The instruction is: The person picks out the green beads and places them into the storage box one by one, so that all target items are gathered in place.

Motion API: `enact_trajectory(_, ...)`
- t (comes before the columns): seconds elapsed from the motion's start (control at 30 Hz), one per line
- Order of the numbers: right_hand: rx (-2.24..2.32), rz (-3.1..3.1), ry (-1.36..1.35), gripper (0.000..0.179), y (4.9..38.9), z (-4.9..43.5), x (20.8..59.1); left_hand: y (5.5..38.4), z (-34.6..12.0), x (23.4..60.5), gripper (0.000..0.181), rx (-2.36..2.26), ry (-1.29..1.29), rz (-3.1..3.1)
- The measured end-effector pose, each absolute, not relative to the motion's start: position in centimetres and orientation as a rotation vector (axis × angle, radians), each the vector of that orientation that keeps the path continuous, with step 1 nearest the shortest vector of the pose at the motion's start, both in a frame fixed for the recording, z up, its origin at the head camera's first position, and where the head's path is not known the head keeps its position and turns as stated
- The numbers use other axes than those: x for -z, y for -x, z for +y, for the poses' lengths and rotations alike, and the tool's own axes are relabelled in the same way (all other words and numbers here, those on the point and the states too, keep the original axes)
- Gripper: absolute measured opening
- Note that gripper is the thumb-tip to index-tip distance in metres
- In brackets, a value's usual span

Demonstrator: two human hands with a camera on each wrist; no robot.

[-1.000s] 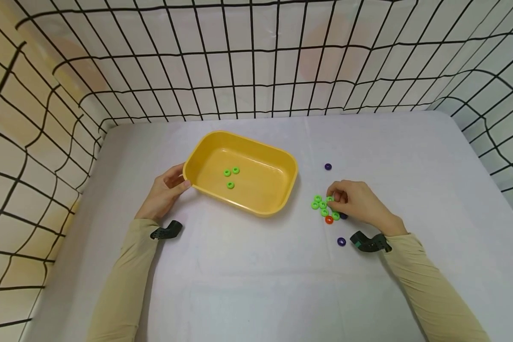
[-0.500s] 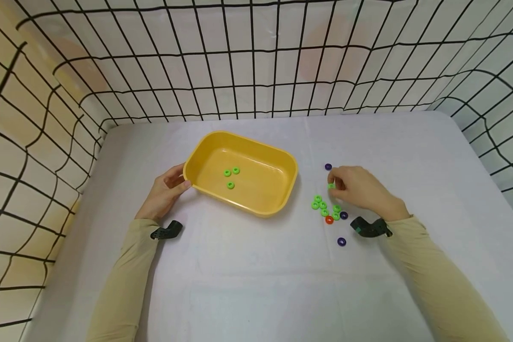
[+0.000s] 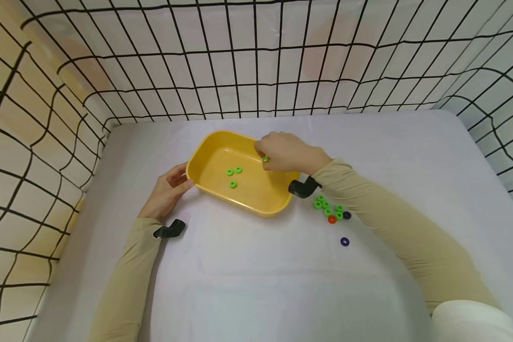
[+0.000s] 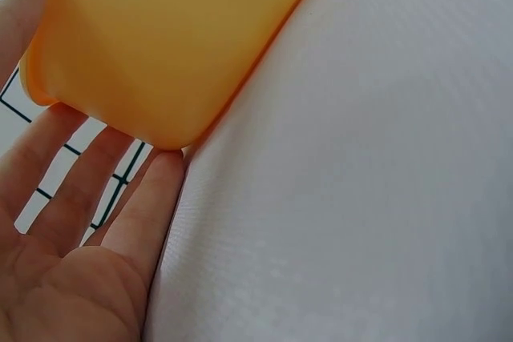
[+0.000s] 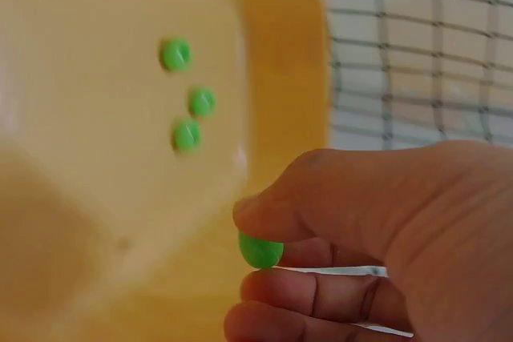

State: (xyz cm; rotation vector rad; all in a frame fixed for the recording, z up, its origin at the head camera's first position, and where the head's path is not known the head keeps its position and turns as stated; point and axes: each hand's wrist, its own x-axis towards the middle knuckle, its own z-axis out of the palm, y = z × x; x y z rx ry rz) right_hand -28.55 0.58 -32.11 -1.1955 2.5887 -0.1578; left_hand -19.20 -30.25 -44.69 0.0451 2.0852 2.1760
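Note:
A yellow plastic tray stands on the white cloth, with three green ring beads lying on its floor. My left hand holds the tray's left end, thumb at the rim; in the left wrist view its fingertips touch the outer wall. Over the tray's right part, my right hand pinches a green bead between thumb and finger. Right of the tray lie several green beads, a red-orange bead and a dark purple bead. Another purple bead lies nearer.
Black wire mesh stands along the back and both sides of the table. Dark wrist cameras sit on both wrists. A white rounded object shows at the lower right edge.
My right hand has lifted a green bead from the loose group and carried it left over the tray. The left hand keeps its hold; the view has shifted slightly.

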Motion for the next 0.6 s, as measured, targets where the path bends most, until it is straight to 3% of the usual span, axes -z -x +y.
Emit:
enact_trajectory(0.27, 0.101, 2.411, 1.294, 0.012, 28.9, -4.5, 34.9, 19.4, -30.1, 44.7, 0.050, -2.205, -0.076, 2.054)
enact_trajectory(0.6, 0.038, 2.371, 1.245, 0.008, 28.7, -6.0, 36.3, 19.3, -30.3, 44.6, 0.052, -2.204, -0.055, 2.059)
